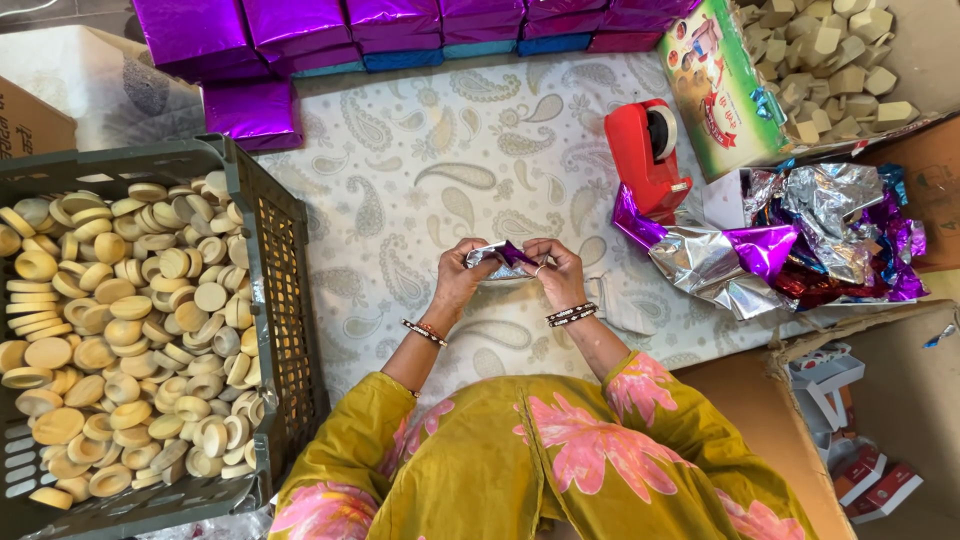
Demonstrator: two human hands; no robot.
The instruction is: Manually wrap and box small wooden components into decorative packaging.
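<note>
A small packet in silver and purple foil [505,259] is held between both hands over the paisley cloth [440,170]. My left hand [462,277] pinches its left end and my right hand [556,272] pinches its right end, fingers folded over the foil. What the foil covers is hidden. To the left stands a dark plastic crate [275,260] full of round tan discs [130,330]. A heap of loose purple and silver foil sheets [790,245] lies to the right, within reach of my right hand.
A red tape dispenser [648,155] stands beyond the hands on the right. Purple-wrapped blocks [300,35] line the far edge. A pile of tan cubes [830,60] lies at top right, beside a green printed box [722,85]. Small cartons [850,440] sit in a box at lower right.
</note>
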